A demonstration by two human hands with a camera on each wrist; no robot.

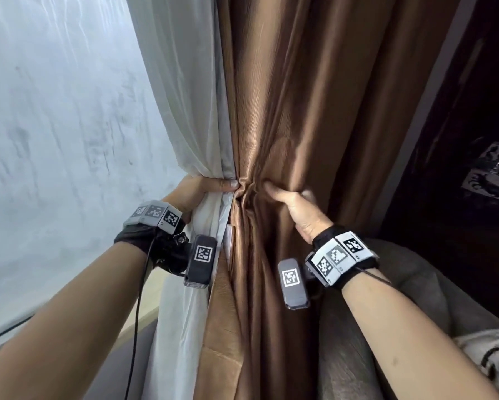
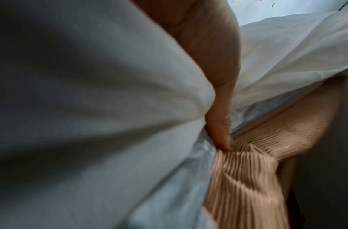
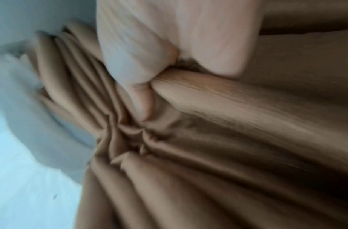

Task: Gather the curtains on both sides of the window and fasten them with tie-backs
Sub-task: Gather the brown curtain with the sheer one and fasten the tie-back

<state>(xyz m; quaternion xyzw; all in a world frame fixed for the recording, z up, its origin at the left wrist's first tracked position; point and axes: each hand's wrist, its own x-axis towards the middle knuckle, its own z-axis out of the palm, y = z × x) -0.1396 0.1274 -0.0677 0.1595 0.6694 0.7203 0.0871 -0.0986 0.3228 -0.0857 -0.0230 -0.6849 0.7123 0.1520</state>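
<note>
A brown curtain hangs in the middle, with a white sheer curtain at its left against the window. Both are bunched at waist height. My left hand wraps round the white sheer from the left, thumb across its front; its thumb presses into the white cloth beside the ribbed tan fabric. My right hand grips the brown folds from the right; its fingers dig into the gathered brown cloth. No tie-back shows in any view.
A frosted window pane fills the left, with a pale sill below it. A grey cushion or sofa arm lies at the lower right. A dark room with a patterned object is at the right.
</note>
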